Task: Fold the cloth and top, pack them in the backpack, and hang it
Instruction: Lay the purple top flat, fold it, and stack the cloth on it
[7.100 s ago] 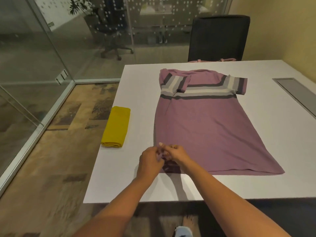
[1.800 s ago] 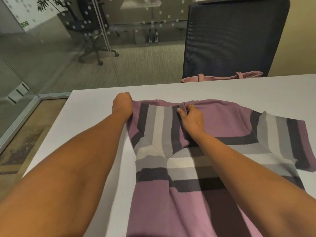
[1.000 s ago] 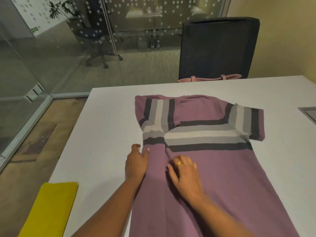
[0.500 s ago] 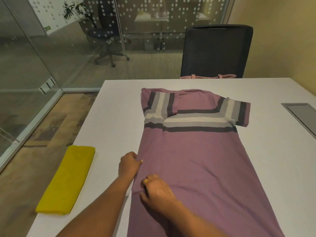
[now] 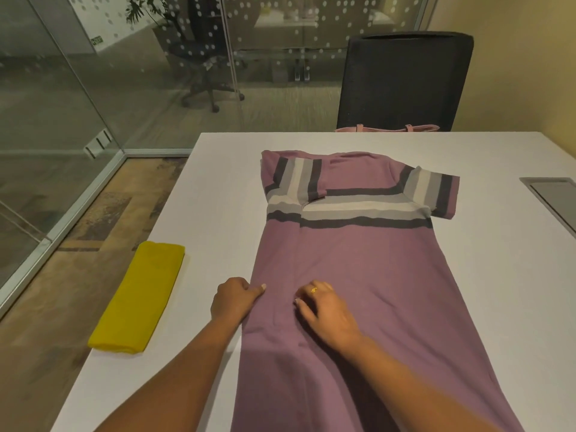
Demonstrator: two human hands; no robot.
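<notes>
The top (image 5: 358,269) lies flat along the counter (image 5: 218,188), collar at the far end and hem toward the near edge. Its left side is turned in, with the striped left sleeve (image 5: 296,182) lying across the chest. The right sleeve (image 5: 433,194) still sticks out.

The left hand (image 5: 235,299) is curled at the folded left edge, thumb on the fabric, and as far as we can tell it pinches the fold. The right hand (image 5: 327,310) rests spread and loose on the cloth just to its right, pressing down.

Two seconds ago both hands were at the far end, by the collar and sleeve. They have since run back along the fold to the middle, and the sleeve has stayed where it was put. We take it that the left fold is now set along its length, so the right side comes next.

The yellow cloth (image 5: 140,297) sits folded at the counter's near left edge, well apart from the top. A pink bag (image 5: 386,129) shows on the chair (image 5: 405,82) beyond the far edge, so packing and hanging remain.
</notes>
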